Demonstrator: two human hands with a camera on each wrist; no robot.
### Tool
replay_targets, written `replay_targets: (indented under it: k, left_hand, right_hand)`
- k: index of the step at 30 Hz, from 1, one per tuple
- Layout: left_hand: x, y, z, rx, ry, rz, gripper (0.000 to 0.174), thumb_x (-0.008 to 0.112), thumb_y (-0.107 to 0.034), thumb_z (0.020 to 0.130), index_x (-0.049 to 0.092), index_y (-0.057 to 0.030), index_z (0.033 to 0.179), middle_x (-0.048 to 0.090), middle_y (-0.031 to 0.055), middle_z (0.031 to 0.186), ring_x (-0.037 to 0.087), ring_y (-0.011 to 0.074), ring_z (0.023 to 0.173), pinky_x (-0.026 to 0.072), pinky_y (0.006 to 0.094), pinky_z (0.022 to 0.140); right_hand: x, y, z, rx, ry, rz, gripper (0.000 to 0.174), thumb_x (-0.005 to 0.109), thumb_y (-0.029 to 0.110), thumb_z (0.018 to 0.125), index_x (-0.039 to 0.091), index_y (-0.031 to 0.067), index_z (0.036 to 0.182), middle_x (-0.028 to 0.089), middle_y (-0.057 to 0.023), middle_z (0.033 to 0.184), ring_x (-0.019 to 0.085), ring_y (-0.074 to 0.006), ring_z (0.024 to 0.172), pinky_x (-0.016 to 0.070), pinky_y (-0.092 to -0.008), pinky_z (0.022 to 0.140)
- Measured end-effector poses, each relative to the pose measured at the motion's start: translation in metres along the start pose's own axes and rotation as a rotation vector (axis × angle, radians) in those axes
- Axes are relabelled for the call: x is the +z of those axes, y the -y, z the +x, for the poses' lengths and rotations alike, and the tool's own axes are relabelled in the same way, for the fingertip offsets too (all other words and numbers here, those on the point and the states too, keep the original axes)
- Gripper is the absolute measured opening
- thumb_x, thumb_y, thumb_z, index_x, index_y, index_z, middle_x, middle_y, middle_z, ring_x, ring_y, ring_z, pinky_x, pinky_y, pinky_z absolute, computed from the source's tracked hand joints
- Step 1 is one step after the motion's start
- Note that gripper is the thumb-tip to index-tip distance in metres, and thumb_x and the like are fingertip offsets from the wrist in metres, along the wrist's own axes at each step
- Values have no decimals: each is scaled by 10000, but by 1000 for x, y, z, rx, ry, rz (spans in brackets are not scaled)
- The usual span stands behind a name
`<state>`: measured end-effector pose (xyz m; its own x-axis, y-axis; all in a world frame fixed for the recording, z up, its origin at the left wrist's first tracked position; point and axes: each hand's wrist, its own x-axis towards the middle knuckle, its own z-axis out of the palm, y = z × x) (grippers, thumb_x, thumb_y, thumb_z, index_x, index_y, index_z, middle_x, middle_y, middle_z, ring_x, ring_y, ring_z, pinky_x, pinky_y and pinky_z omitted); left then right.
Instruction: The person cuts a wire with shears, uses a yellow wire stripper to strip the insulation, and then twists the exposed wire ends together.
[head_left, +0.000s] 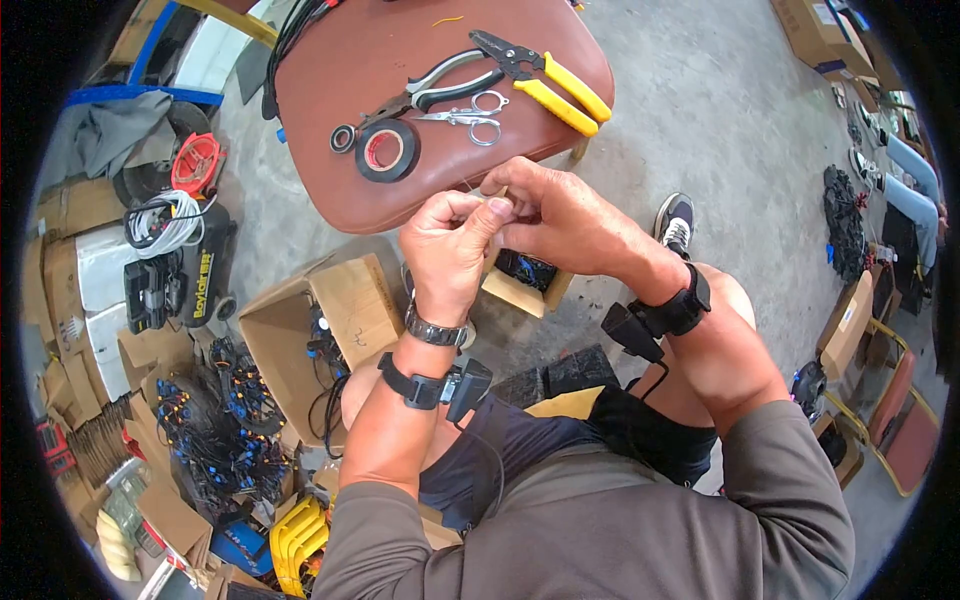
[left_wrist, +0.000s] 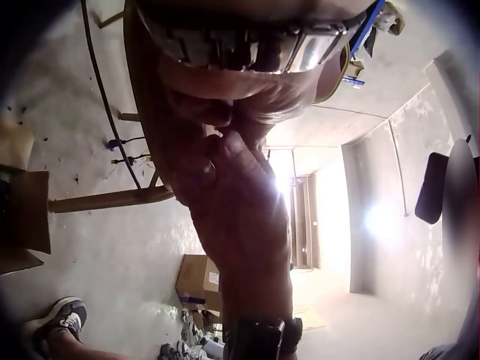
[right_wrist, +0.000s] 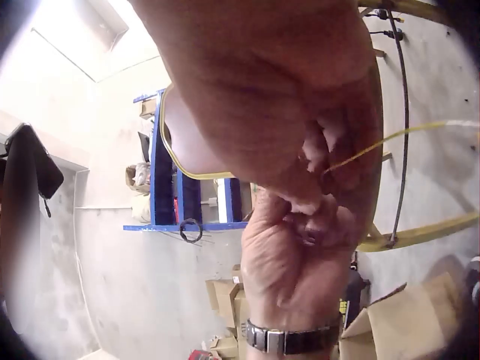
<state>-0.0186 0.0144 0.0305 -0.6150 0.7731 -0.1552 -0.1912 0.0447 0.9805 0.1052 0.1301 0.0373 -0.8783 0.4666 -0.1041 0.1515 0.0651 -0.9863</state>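
Observation:
Both hands meet fingertip to fingertip just off the near edge of a brown padded seat (head_left: pixel 330 190). A thin yellow wire (right_wrist: pixel 390 138) runs out from between the fingers in the right wrist view. The left hand (head_left: pixel 447 250) has thumb and curled fingers pinched together at the wire; the right hand (head_left: pixel 570 222) pinches at the same spot, its fingers bent. The wire's held part is hidden by the fingers. On the seat lie black tape (head_left: pixel 387 151), folding scissors (head_left: pixel 468 118), pliers (head_left: pixel 440 85) and a yellow-handled wire stripper (head_left: pixel 560 92).
An open cardboard box (head_left: pixel 285 330) stands at the left, near a heap of dark wires with blue connectors (head_left: pixel 215 420). A smaller box (head_left: pixel 520 290) sits below the hands. A shoe (head_left: pixel 677 222) is on the floor at the right. Another person's legs (head_left: pixel 908 195) show at the far right.

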Motion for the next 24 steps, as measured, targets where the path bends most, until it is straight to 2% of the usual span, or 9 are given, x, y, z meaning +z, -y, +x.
replay_targets:
  k: [5,8,14,20,24]
  left_hand:
    - [-1,-3,0,-23,-22,-26,123,798,-87,869,690,-30,884,660,11,741,535,58,572,406,196,508]
    - [-5,-5,3,-18,-49,-25,118,790,-72,873,698,-18,923,664,10,756,538,60,575,412,199,511]
    - [-9,-6,6,15,-49,-8,123,780,-54,875,708,-8,963,663,11,768,543,67,578,423,200,521]
    - [-9,-8,6,22,-33,-4,107,761,-36,881,712,-3,971,659,16,750,555,78,583,429,209,529]
    - [-11,-9,8,15,-25,4,96,750,-34,886,713,0,968,657,17,736,562,87,583,432,213,535]
  right_hand:
    - [-8,8,1,12,-1,-171,193,695,47,824,621,-8,994,683,-170,815,695,-299,774,547,-378,704]
    - [-10,4,-1,-27,-39,-211,171,707,62,819,636,-1,962,689,-166,812,700,-318,782,542,-389,689]
    - [-11,-1,0,-76,-60,-280,161,714,58,810,643,13,946,683,-162,790,692,-342,780,541,-403,685]
    - [-10,-9,1,-231,-57,-398,142,664,43,792,640,29,931,679,-154,832,665,-386,811,539,-444,712]
    - [-10,-13,0,-256,-42,-441,116,639,41,793,630,35,909,668,-155,852,660,-393,829,538,-462,723]
